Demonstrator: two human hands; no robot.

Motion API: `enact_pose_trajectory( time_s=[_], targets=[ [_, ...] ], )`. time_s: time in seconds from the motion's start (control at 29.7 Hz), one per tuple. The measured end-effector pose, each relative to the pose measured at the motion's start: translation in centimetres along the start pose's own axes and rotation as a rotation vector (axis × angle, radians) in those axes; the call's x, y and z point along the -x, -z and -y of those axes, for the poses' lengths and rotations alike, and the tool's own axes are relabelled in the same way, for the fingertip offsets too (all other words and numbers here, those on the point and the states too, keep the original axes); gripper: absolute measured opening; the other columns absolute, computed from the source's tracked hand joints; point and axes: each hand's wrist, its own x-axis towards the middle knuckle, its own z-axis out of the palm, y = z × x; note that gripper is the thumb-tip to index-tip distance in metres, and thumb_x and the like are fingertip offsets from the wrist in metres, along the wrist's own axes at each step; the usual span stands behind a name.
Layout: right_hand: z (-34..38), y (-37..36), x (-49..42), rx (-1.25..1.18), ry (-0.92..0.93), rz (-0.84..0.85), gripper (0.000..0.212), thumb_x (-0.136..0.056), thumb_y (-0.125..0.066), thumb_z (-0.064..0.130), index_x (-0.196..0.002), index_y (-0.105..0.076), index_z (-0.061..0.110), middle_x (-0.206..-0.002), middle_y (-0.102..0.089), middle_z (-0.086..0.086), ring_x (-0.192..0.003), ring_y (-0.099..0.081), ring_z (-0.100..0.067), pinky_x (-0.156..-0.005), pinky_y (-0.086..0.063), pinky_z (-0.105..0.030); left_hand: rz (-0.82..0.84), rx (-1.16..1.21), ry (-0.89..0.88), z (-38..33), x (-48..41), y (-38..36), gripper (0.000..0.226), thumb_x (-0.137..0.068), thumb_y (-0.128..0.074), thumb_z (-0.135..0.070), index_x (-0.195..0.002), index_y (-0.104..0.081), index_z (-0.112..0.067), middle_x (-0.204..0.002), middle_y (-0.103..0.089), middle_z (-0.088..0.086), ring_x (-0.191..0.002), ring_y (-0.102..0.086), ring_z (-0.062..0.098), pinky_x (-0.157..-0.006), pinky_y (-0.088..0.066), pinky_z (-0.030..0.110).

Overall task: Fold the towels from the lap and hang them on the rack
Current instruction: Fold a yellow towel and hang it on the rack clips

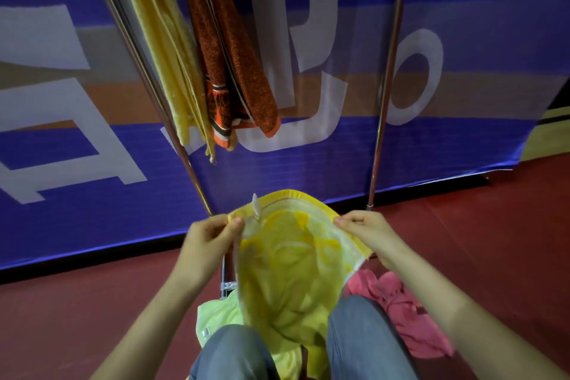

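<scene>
- Left hand [212,236] closed in a pinch on the left part of the top edge of the bright yellow terry towel with white border [290,259], thumb on the near side, fingers behind the cloth.
- Right hand [365,230] also closed in a pinch, on the right part of the same top edge, thumb and fingertips pressed together over the border.
- Yellow towel held up between both hands, top edge arched upward, a small white label [255,203] standing near the left hand.
- Rest of this towel hanging down between the two knees in grey-blue trousers [367,339], reaching the lap area.
- Pale lime-green cloth [216,315] lying low, near the left knee, partly under the yellow towel.
- Crumpled pink towel [404,308] on the dark red floor [493,241], just right of the right knee.
- Metal drying rack with thin shiny poles [385,77] standing far, in front of the person; one pole going down on the right, slanted rods on the left.
- On the rack, pale yellow folded towel [160,43] hanging at the left side.
- Just beside it on the right, rust-orange fuzzy towel with dark striped end [228,49], touching the pale yellow one.
- Behind the rack, blue banner with large white and brown shapes [462,133].
</scene>
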Motion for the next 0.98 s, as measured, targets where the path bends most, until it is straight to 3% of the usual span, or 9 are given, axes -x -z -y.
enact_pose_trajectory(
  time_s=[0.1,0.17,0.3,0.37,0.47,0.61,0.67,0.77,0.98],
  targets=[
    [2.1,-0.9,0.6,-0.057,0.005,0.048,0.013,-0.083,-0.06,0.009,-0.071,-0.065,0.012,-0.044,-0.062,0.013,-0.045,-0.053,0.007,-0.048,-0.04,-0.006,0.023,0.029,-0.002,-0.1,1.0,-3.3,0.033,-0.087,-0.057,-0.019,-0.059,-0.059,-0.001,-0.055,-0.052,-0.003,-0.06,-0.046,0.008,-0.061,-0.04,0.026],
    [3.1,-1.9,1.1,-0.129,0.002,0.099,0.013,-0.084,-0.058,0.008,-0.073,-0.065,0.012,-0.05,-0.065,0.011,-0.05,-0.058,0.005,-0.052,-0.045,-0.008,0.034,0.06,-0.025,-0.6,1.4,-5.1,0.033,-0.088,-0.056,-0.019,-0.06,-0.059,-0.002,-0.058,-0.053,-0.001,-0.061,-0.046,0.008,-0.062,-0.039,0.026],
    [4.1,-4.1,2.1,-0.268,-0.036,0.187,0.012,-0.086,-0.054,0.005,-0.092,-0.065,0.004,-0.07,-0.068,0.0,-0.064,-0.063,-0.008,-0.065,-0.051,-0.019,0.045,0.154,-0.034,-1.2,2.0,-6.8,0.035,-0.078,-0.053,-0.034,-0.069,-0.062,-0.002,-0.067,-0.057,0.01,-0.068,-0.049,0.015,-0.069,-0.047,0.042],
    [4.4,-4.9,2.7,-0.359,-0.066,0.197,0.013,-0.086,-0.052,0.003,-0.093,-0.063,0.003,-0.072,-0.068,-0.005,-0.061,-0.065,-0.01,-0.061,-0.054,-0.019,0.028,0.151,-0.028,-1.4,2.3,-7.0,0.032,-0.078,-0.053,-0.037,-0.072,-0.066,-0.008,-0.07,-0.064,0.011,-0.07,-0.055,0.016,-0.074,-0.05,0.049],
    [4.6,-5.5,3.3,-0.391,-0.083,0.228,0.017,-0.088,-0.049,0.001,-0.098,-0.062,-0.002,-0.065,-0.067,-0.003,-0.052,-0.063,-0.006,-0.047,-0.049,-0.016,0.033,0.114,-0.04,-1.3,2.8,-6.7,0.023,-0.076,-0.054,-0.034,-0.083,-0.071,-0.02,-0.082,-0.075,0.003,-0.078,-0.067,0.011,-0.078,-0.053,0.036],
    [4.3,-6.1,3.7,-0.313,-0.091,0.213,0.021,-0.088,-0.049,0.004,-0.103,-0.061,-0.005,-0.076,-0.066,-0.01,-0.056,-0.063,-0.007,-0.052,-0.052,-0.017,0.052,0.017,-0.039,-0.7,3.4,-6.6,0.026,-0.059,-0.066,-0.045,-0.084,-0.065,-0.037,-0.078,-0.074,0.003,-0.065,-0.066,0.011,-0.068,-0.055,0.037],
    [4.1,-6.4,3.8,-0.313,-0.105,0.192,0.023,-0.088,-0.051,0.005,-0.105,-0.06,-0.006,-0.081,-0.065,-0.012,-0.058,-0.064,-0.009,-0.054,-0.053,-0.018,0.036,-0.016,-0.046,-0.5,3.5,-6.6,0.029,-0.053,-0.068,-0.045,-0.081,-0.061,-0.042,-0.072,-0.072,-0.012,-0.063,-0.066,0.004,-0.065,-0.057,0.027],
    [4.1,-6.6,4.0,-0.329,-0.114,0.171,0.024,-0.088,-0.05,0.004,-0.108,-0.058,-0.007,-0.082,-0.065,-0.012,-0.057,-0.065,-0.009,-0.058,-0.055,-0.021,0.049,-0.076,-0.081,-0.9,3.8,-6.6,0.031,-0.057,-0.069,-0.034,-0.083,-0.056,-0.046,-0.071,-0.067,-0.022,-0.07,-0.064,-0.009,-0.064,-0.049,0.009],
    [4.5,-6.8,4.4,-0.314,-0.108,0.156,0.023,-0.088,-0.05,0.003,-0.107,-0.06,-0.007,-0.081,-0.065,-0.011,-0.058,-0.064,-0.01,-0.057,-0.055,-0.021,0.07,-0.105,-0.129,-0.7,4.0,-6.4,0.038,-0.071,-0.074,-0.013,-0.091,-0.058,-0.041,-0.071,-0.067,-0.026,-0.074,-0.063,-0.011,-0.064,-0.044,0.003]
  ],
)
